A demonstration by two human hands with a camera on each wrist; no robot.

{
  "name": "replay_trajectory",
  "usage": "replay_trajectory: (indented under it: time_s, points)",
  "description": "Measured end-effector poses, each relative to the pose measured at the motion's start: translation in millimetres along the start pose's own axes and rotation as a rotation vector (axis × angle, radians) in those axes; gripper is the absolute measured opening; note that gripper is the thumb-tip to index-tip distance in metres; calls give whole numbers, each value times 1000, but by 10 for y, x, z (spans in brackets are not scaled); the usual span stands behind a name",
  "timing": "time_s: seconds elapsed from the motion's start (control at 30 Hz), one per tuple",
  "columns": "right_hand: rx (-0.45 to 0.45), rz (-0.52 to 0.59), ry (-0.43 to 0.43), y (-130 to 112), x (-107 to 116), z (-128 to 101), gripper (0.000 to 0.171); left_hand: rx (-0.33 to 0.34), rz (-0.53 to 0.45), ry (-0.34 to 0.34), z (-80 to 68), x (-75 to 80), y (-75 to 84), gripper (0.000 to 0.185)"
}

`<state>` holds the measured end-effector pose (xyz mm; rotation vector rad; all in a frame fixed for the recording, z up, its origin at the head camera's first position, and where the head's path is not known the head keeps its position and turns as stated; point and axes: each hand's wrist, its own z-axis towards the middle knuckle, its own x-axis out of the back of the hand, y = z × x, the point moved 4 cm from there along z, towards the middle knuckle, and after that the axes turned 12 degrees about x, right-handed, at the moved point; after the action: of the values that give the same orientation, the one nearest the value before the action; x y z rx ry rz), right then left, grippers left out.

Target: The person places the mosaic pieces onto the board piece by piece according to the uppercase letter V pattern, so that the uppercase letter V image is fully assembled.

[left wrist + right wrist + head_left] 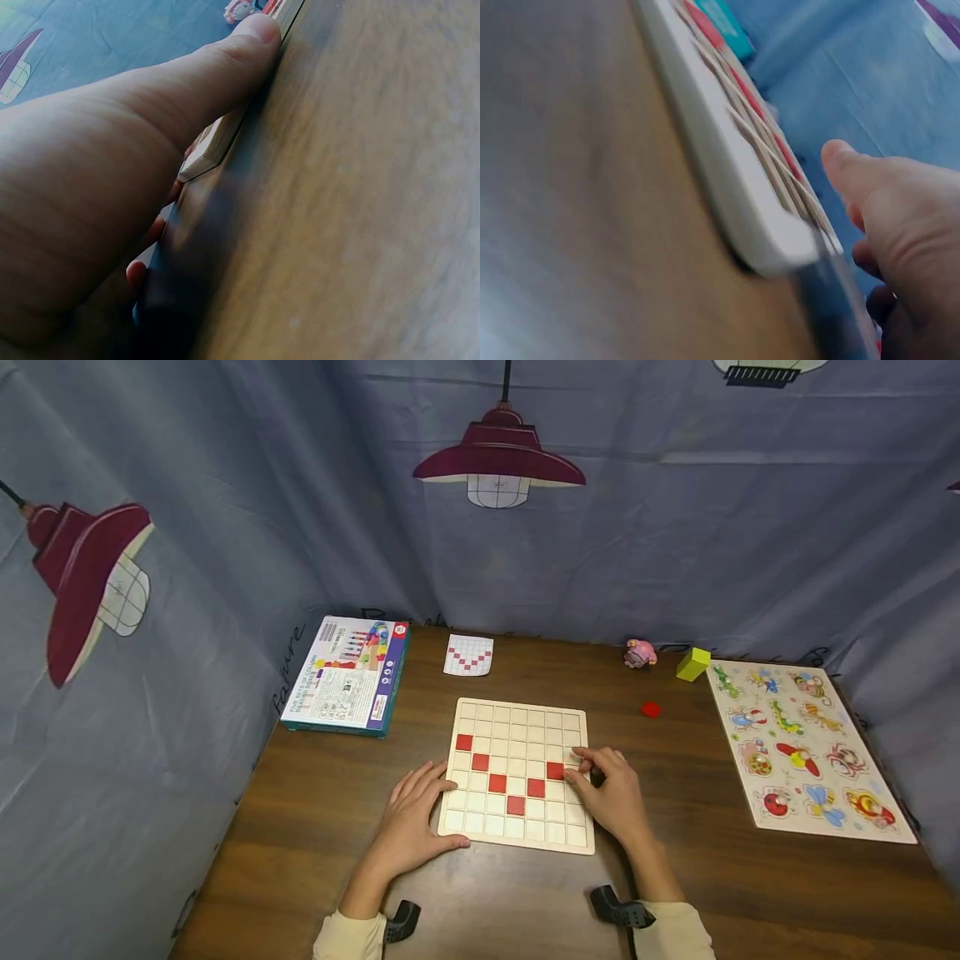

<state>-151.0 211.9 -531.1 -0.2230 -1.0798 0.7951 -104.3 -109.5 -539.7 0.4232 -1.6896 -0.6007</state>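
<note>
A pale wooden grid board (517, 727) lies in the middle of the table, with several red tiles (498, 782) set in it as a partial V. My left hand (417, 810) lies flat on the table at the board's left edge, its thumb (225, 67) pressed along the board's front side (214, 146). My right hand (606, 787) rests on the board's right part, its bent fingertips touching cells beside the rightmost red tile (555, 770). In the right wrist view the thumb (855, 169) stands apart from the fingers, above the board (720, 150). One loose red tile (651, 710) lies on the table to the right.
A pattern card (468, 655) lies behind the board and a colourful box (348, 675) at the back left. A pink toy (640, 653) and a yellow block (692, 664) sit at the back right, next to an animal peg puzzle (806, 747). Blue cloth walls enclose the table.
</note>
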Motion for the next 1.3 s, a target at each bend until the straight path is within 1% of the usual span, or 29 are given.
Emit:
replay_trajectory:
  time_s: [0.1, 0.17, 0.23, 0.3, 0.37, 0.47, 0.6, 0.73, 0.83, 1.07, 1.17, 1.3]
  points:
    - [-40, -3, 41, 239, 117, 83, 39, 4, 4, 4, -6, 10, -17, 81]
    - [-74, -26, 63, 480, 228, 144, 43, 1, 5, 4, -3, 11, -18, 81]
    - [-141, -44, 79, 742, 343, 194, 47, -2, 4, 0, -3, 11, -11, 81]
    - [-227, -68, 77, 977, 446, 213, 49, -8, 2, 1, -9, 12, -1, 81]
    - [-306, -85, 67, 1157, 523, 232, 52, -9, 1, -3, -6, 10, 4, 80]
    - [-383, -114, 30, 1316, 588, 258, 54, -11, -1, 0, 2, 2, 8, 80]
    - [-414, -147, -25, 1357, 599, 297, 55, 4, -5, 0, -7, -7, -6, 80]
    - [-411, -158, -23, 1342, 576, 314, 45, 7, -5, 4, -10, -9, -16, 79]
    - [-381, -167, -19, 1350, 564, 312, 36, -2, -1, 5, 5, -5, -13, 79]
    - [-288, -193, -62, 1353, 549, 305, 34, 8, -11, -5, 14, 9, -17, 79]
    - [-270, -191, -61, 1319, 531, 294, 31, 7, -13, 1, 4, 18, -14, 79]
    - [-256, -199, -61, 1239, 508, 239, 30, 7, -17, -12, -10, 21, -5, 79]
